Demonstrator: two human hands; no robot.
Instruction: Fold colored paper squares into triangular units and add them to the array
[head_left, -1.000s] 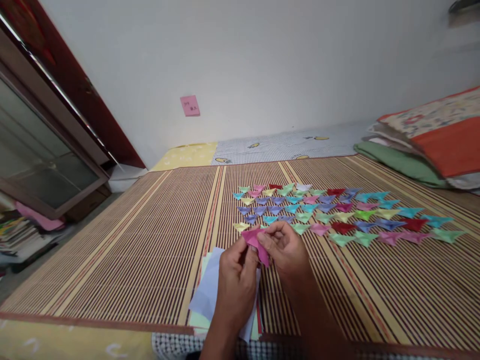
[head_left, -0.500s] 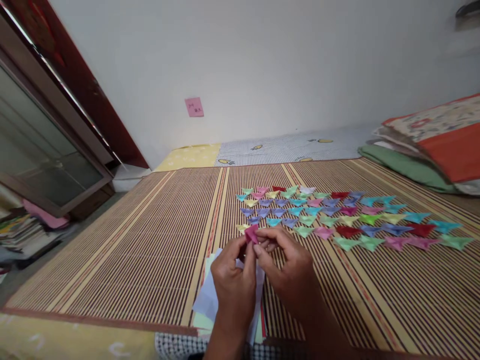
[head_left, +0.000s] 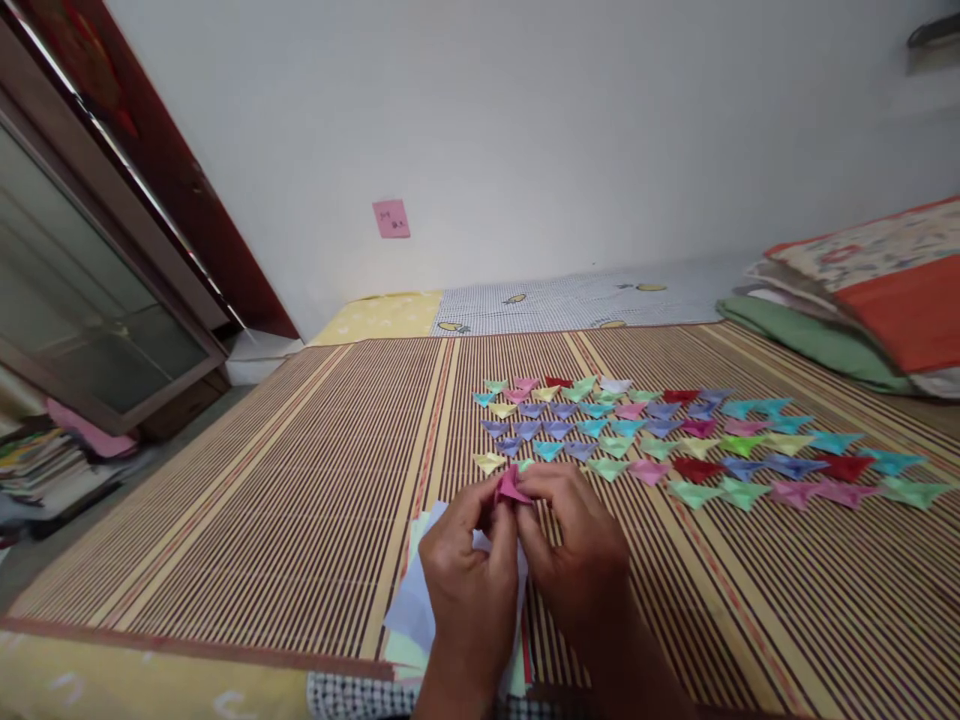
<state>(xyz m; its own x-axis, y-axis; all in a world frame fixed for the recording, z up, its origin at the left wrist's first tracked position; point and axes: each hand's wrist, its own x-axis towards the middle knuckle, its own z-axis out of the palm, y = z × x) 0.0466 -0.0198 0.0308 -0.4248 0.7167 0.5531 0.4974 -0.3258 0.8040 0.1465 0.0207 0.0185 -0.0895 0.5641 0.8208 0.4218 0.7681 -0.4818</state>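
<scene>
A small folded piece of magenta paper (head_left: 512, 487) is pinched between my two hands, just above the striped mat. My left hand (head_left: 469, 560) grips its left side with thumb and fingers. The fingers of my right hand (head_left: 574, 530) close on its right side. Part of the folded paper is hidden by my fingertips. Under my left hand lies a stack of loose paper sheets (head_left: 414, 600), white-blue and pale green. Beyond my hands several folded paper boats (head_left: 698, 470) in many colours stand in rows on the mat.
The striped bamboo mat (head_left: 300, 480) covers the bed. Folded bedding (head_left: 900, 300) is piled at the right. A pink note (head_left: 391, 218) sticks to the white wall. Books (head_left: 45, 460) and a glass-fronted cabinet (head_left: 105, 290) stand at the left.
The magenta paper has come slightly lower and turned, its folds now spread wider between my fingers. My right hand has shifted in closer to my left.
</scene>
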